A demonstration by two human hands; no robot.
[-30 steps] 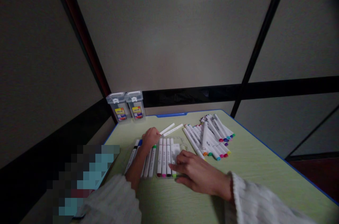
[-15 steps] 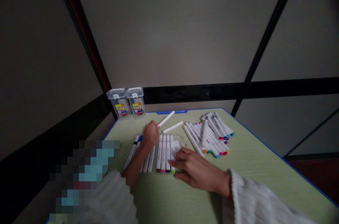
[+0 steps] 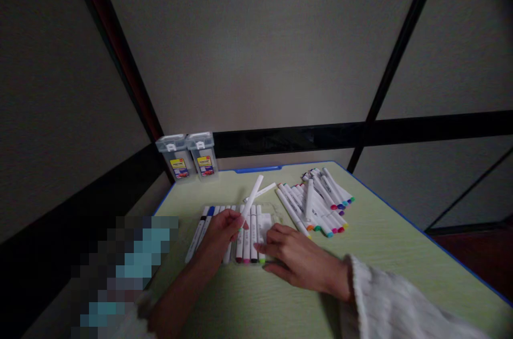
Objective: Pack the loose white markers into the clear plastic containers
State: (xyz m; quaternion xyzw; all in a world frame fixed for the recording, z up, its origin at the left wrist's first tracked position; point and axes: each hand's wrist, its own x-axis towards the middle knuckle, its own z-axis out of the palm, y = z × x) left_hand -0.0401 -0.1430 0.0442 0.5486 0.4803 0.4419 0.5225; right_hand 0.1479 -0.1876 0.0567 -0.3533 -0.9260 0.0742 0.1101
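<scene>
My left hand (image 3: 222, 229) pinches a white marker (image 3: 254, 194) near its lower end, above the middle of a clear plastic tray (image 3: 277, 214). The held marker slants up and to the right. Inside the tray lies a row of white markers (image 3: 246, 237) with coloured ends, some hidden under my left hand and forearm. My right hand (image 3: 294, 253) rests at the tray's right end with its fingers apart, the fingertips by the marker with a light green end (image 3: 262, 253). Behind the held marker, another white marker (image 3: 267, 188) lies loose on the table.
A pile of white markers with coloured ends (image 3: 320, 200) lies to the right of the tray. Two clear lidded boxes (image 3: 204, 160) stand at the table's back left corner. The table (image 3: 385, 253) has a blue edge, and a panelled wall (image 3: 256, 61) rises behind it.
My left hand has come back from behind the tray toward me, bringing the marker over the row. My right hand stays at the tray's right end.
</scene>
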